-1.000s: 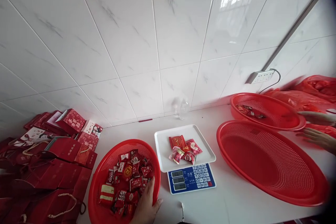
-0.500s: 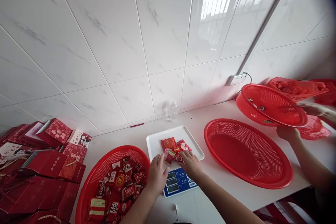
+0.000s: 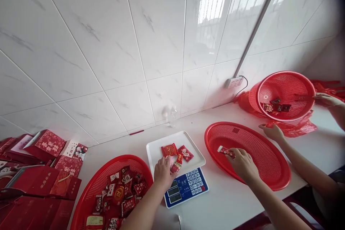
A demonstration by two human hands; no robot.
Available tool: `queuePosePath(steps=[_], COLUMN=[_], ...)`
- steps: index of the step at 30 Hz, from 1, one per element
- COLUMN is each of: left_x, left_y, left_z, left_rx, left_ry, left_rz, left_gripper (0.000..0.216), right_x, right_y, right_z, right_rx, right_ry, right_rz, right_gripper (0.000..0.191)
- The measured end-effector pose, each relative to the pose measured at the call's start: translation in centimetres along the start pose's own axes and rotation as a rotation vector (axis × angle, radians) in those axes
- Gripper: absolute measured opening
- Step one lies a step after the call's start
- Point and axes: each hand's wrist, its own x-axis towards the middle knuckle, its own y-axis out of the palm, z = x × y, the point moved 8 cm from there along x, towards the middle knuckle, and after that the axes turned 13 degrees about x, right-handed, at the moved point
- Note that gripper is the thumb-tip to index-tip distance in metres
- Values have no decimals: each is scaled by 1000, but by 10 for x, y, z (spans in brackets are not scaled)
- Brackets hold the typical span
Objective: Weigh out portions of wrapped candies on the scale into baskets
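Note:
My left hand (image 3: 164, 173) is over the near edge of the white weighing tray (image 3: 195, 151), its fingers closed on a small pink-wrapped candy (image 3: 170, 160). Beside those fingers lie a red square packet (image 3: 169, 149), a darker red packet with a pale figure (image 3: 185, 153) and a gold-and-red candy (image 3: 176, 167). My right hand (image 3: 244, 165) is above the right-hand red basket (image 3: 275, 154), pinching a red-and-white candy packet (image 3: 225, 151). The scale's blue keypad panel (image 3: 185, 187) sits between my forearms.
A red basket of wrapped candies (image 3: 107, 172) stands at left, beside red gift boxes (image 3: 43, 172). At right, a co-worker's hands (image 3: 273, 132) are at a tilted red basket (image 3: 288, 79) with a few candies inside. A power strip (image 3: 234, 82) is on the wall.
My right hand has moved from the tray to the right-hand basket with a candy packet. My left hand has stayed by the tray. The co-worker's basket is tilted more towards me.

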Motion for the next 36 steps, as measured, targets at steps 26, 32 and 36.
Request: queuePosePath(steps=[26, 32, 36], left_x=[6, 9, 9], left_y=[-2, 3, 3], left_z=[15, 21, 21], left_rx=[53, 15, -77], left_ry=[-102, -148, -145], left_rz=[-44, -14, -27], left_gripper=[39, 36, 35], right_x=[-6, 28, 28], right_y=[119, 32, -5], right_z=[123, 43, -2], right_rx=[291, 335, 285], right_ry=[-171, 12, 119], right_rz=[273, -25, -171], right_gripper=[24, 30, 34])
